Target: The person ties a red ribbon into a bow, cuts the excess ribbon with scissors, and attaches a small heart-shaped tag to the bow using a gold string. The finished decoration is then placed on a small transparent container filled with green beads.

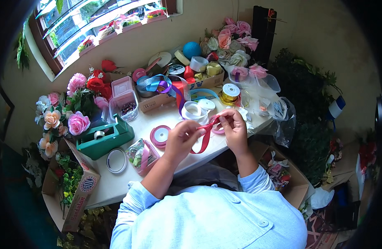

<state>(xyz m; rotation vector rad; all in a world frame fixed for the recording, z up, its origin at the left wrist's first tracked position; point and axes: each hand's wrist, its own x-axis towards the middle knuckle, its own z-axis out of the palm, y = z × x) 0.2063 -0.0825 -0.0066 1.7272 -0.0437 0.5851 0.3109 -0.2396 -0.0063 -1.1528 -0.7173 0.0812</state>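
A dark red ribbon (205, 142) is stretched between my two hands above the table's front edge, knotted or gathered at its middle, with a loop hanging below. My left hand (184, 137) pinches it on one side. On the other side my right hand (233, 129) grips it between thumb and fingers. Behind the hands lie rolls of white ribbon (195, 110) and a pink ribbon roll (218, 128), partly hidden by the right hand. A spool of dusty-pink ribbon (160, 136) rests left of my left hand. Near my left forearm is a clear plastic tub (142, 157) with ribbon and greenery.
A green tape dispenser (105, 140) and a white tape roll (116, 160) sit to the left. At the back, a cardboard box (159, 104) holds ribbon rolls. Scissors with blue handles (205, 92) lie near a gold cord spool (229, 95). Artificial roses (79, 123) crowd the left side.
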